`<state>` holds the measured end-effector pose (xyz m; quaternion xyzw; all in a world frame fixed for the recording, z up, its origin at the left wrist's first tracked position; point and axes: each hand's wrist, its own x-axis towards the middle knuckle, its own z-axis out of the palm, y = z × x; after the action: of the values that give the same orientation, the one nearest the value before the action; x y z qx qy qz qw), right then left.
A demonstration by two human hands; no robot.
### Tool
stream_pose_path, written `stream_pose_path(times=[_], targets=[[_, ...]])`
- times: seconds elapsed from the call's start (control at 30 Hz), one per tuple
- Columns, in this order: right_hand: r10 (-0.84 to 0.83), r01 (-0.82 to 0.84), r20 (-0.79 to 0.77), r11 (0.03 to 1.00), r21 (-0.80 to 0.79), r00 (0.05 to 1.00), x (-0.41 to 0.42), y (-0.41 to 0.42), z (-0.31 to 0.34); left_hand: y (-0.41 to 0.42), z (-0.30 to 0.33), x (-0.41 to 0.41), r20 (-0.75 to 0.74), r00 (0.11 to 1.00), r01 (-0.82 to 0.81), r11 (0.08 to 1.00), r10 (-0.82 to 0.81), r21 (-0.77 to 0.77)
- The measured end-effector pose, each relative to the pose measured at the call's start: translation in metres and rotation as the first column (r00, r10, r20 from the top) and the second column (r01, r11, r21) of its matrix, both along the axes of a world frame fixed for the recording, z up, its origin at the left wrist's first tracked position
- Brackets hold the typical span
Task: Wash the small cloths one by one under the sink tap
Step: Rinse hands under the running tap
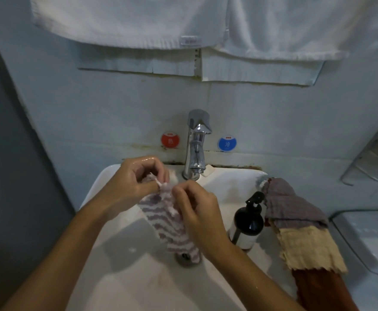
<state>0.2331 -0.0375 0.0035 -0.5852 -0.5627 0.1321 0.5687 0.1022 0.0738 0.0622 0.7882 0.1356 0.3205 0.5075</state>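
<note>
A purple-and-white striped small cloth (165, 218) hangs over the white sink basin (120, 277), its lower end reaching the drain (184, 258). My left hand (136, 178) pinches the cloth's top edge on the left. My right hand (197, 209) pinches the same edge on the right, just beside it. Behind the hands stands the chrome tap (197, 144); I see no water running from it. Other cloths in grey-purple (293, 203), cream (307, 248) and rust-brown (318, 288) lie along the sink's right rim.
A dark pump bottle (248, 223) stands on the right rim, close to my right wrist. White towels (183, 21) hang on the wall above. Red (170, 140) and blue (227, 143) round stickers flank the tap. A metal holder (372, 158) is fixed at right.
</note>
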Motion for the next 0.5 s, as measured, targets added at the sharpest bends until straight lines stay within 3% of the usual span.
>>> stream_pose_path(times=[0.13, 0.27, 0.37, 0.5], targets=[[0.082, -0.081, 0.156, 0.997, -0.017, 0.984, -0.0033, -0.0007, 0.0002, 0.0008, 0.0021, -0.0011, 0.050, 0.999, 0.002, 0.998, 0.001, -0.066], [-0.112, 0.076, 0.276, 0.988, 0.137, 0.955, -0.0008, 0.0026, -0.0002, -0.0039, 0.0028, -0.0015, 0.037, 0.997, 0.068, 0.995, -0.065, -0.079], [-0.205, 0.143, 0.266, 0.961, 0.236, 0.942, -0.0002, 0.0033, 0.0006, -0.0032, 0.0027, -0.0009, 0.070, 0.996, 0.065, 0.996, -0.061, -0.060], [-0.162, 0.134, 0.139, 0.973, 0.190, 0.977, -0.0062, 0.0001, 0.0050, -0.0006, 0.0008, -0.0007, 0.123, 0.992, 0.027, 0.998, -0.020, -0.054]])
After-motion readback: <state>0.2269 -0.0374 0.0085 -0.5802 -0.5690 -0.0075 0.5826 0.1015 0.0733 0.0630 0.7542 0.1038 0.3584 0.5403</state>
